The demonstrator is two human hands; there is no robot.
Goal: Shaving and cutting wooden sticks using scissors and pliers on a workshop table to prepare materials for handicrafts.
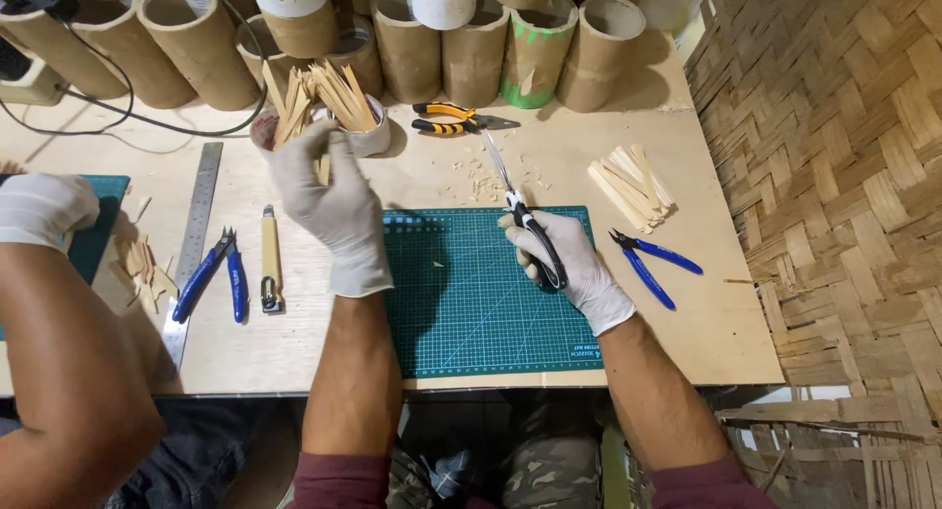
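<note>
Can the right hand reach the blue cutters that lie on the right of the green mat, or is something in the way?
Probably yes, but not freely. The blue cutters lie on bare table just beside the right hand, with nothing between them. However, that hand is closed on the scissors, so it is occupied.
</note>
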